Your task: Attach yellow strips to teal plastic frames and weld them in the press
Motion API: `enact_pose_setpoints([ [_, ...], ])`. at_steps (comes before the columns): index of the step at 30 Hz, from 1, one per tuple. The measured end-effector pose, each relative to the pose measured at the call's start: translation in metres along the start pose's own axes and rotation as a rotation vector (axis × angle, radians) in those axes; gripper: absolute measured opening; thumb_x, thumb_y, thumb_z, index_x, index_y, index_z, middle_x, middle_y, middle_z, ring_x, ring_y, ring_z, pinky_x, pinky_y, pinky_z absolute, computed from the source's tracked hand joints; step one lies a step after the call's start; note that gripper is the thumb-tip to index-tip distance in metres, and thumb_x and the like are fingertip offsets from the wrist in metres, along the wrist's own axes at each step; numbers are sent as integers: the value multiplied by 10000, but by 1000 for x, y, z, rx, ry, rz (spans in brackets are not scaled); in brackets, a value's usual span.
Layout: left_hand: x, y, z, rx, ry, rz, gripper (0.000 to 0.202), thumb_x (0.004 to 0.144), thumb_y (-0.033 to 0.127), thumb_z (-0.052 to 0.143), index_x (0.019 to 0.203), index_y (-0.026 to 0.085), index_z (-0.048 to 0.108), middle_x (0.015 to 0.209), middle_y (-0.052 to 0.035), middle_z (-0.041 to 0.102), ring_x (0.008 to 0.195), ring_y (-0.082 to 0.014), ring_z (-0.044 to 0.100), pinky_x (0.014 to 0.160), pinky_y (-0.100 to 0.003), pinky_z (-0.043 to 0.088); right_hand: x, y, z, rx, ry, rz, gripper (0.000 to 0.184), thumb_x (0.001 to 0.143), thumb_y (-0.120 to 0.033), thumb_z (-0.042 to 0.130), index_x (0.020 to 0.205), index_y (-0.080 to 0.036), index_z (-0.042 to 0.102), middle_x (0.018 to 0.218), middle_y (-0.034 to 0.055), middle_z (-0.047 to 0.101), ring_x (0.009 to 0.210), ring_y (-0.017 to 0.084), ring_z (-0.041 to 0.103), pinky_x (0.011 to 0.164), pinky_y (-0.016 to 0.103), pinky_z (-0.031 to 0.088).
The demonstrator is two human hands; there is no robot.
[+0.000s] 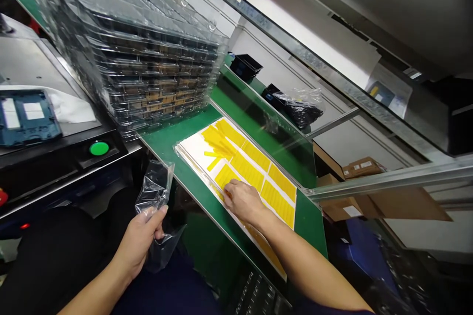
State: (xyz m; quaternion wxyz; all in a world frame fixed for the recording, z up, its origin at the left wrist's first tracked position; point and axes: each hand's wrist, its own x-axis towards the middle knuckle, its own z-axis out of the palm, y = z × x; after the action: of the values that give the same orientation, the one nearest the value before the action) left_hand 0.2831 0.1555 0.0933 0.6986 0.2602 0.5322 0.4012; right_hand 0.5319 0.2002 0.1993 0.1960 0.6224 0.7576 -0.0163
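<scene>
My left hand (142,236) is closed round a piece of clear plastic film (157,182), which sticks up above the thumb and hangs down below the fingers. My right hand (242,199) rests on a white sheet (190,149) covered with blocks of yellow adhesive strips (247,170). Its fingers are curled together at the sheet's near edge, and whatever is between the fingertips is hidden. Several loose yellow strips (212,162) lie bunched at the sheet's far left part. The sheet lies on top of a stack of sheets on the green tabletop (310,231).
A tall stack of clear plastic trays (158,69) stands behind at left. Beside it, a machine with a green button (99,148) bears a dark blue case (27,118). Black bins (246,66), a metal frame (332,189) and cardboard boxes (338,202) are at back and right.
</scene>
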Motion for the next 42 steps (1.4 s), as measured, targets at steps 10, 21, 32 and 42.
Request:
enact_pose_setpoints([
  [10, -2, 1, 1, 16, -6, -11, 453, 719, 570, 671, 574, 207, 442, 543, 46, 438, 557, -129, 430, 608, -274, 399, -3, 0, -5, 36, -48, 13, 286, 942, -324, 388, 885, -196, 637, 958, 60, 632, 835, 179, 609, 697, 262, 416],
  [21, -3, 0, 1, 7, 0, -16, 468, 712, 581, 674, 566, 206, 435, 538, 46, 433, 545, -124, 428, 590, -266, 396, -1, -1, 1, 25, -35, 19, 263, 927, -274, 405, 909, -184, 651, 967, 85, 637, 862, 187, 598, 722, 264, 430],
  [32, -7, 16, 14, -68, -25, -34, 471, 714, 568, 683, 599, 206, 404, 534, 76, 381, 467, -82, 334, 529, -258, 388, 3, 19, -8, 317, -73, 142, 223, 834, -189, 479, 902, -191, 692, 970, 43, 699, 868, 178, 624, 717, 250, 422],
  [42, 7, 39, 75, 62, -211, -17, 393, 682, 529, 708, 831, 171, 647, 559, 62, 483, 430, -65, 412, 472, -223, 388, -4, 59, -22, 870, -44, 189, 193, 847, -306, 524, 845, -168, 658, 790, 21, 660, 696, 134, 598, 621, 233, 464],
])
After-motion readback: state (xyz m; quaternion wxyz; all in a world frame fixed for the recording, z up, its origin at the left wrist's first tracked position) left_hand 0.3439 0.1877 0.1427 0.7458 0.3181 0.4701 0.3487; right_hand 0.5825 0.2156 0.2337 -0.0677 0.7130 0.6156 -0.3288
